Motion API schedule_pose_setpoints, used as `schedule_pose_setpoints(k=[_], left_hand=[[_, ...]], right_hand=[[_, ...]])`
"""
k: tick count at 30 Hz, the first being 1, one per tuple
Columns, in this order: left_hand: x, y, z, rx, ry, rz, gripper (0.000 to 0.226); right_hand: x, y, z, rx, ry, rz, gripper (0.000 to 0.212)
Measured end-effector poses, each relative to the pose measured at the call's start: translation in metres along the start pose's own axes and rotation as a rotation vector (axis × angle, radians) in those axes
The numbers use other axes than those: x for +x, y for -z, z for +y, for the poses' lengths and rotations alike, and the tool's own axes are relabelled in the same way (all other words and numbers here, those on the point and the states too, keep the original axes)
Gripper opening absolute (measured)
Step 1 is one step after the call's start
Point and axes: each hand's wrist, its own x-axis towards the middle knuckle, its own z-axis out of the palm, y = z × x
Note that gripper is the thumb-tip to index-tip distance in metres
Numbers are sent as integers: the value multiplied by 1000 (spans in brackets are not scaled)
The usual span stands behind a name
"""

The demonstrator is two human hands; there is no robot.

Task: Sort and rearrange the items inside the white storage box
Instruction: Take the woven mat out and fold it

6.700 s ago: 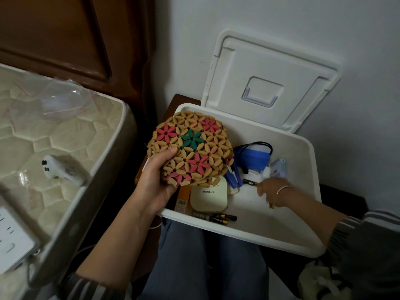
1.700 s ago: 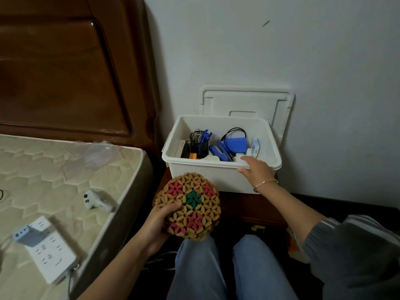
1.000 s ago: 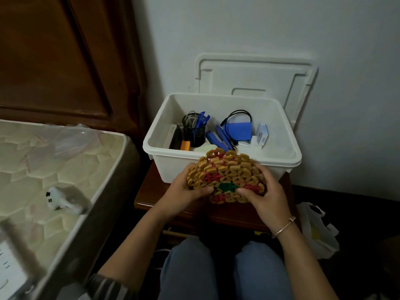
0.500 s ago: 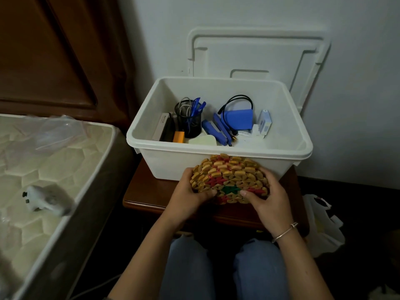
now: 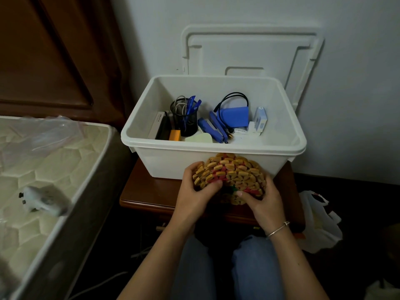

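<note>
- The bed mattress (image 5: 43, 169) fills your left side, with crumpled clear plastic (image 5: 43, 135) at its far end and a small white gadget (image 5: 41, 200) lying nearer (too blurred to identify).
- The white storage box (image 5: 164, 163) stands open on the wooden bench (image 5: 149, 191), right against the wall.
- Its lid (image 5: 249, 53) leans upright on the wall just behind the box.
- The round beaded mat (image 5: 233, 172), tan with red pieces and a bit of green, is outside the box. You hold it tilted in front of the box's front wall, just under the rim and above the bench's near edge. It may be touching that wall, but I can't tell from this angle.
- Your left hand (image 5: 194, 198) grips the mat's left edge, thumb pressed on top and fingers curled round behind.
- Your right hand (image 5: 264, 204) grips the right edge in the same way, a thin bracelet (image 5: 277, 229) on its wrist.
- A white plastic bag (image 5: 318, 221) sits on the floor right of the bench.
- Inside the box, everything is crowded left of centre:
- a blue pouch (image 5: 234, 116) with a black cable looped over it;
- a black mesh pen cup (image 5: 186, 122) holding blue pens, left of the pouch;
- two long blue items (image 5: 211, 129) lying between cup and pouch;
- a small white-and-blue carton (image 5: 259, 120) just right of the pouch;
- a small orange item (image 5: 175, 135) by the cup's base.
</note>
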Motion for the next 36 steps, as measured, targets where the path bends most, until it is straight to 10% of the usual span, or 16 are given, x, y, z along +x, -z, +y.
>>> schedule_pose_setpoints(k=[7, 18, 28, 36], left_hand=[[2, -24, 10, -22, 130, 260, 24], [2, -41, 15, 226, 86, 336, 73], [14, -32, 8, 155, 173, 405, 37], [9, -37, 12, 196, 41, 385, 52]], right_hand=[[-3, -2, 1, 12, 25, -14, 65], [-7, -11, -6, 41, 25, 12, 70], [-6, -14, -7, 71, 45, 35, 65], [-7, -15, -5, 83, 80, 55, 67]])
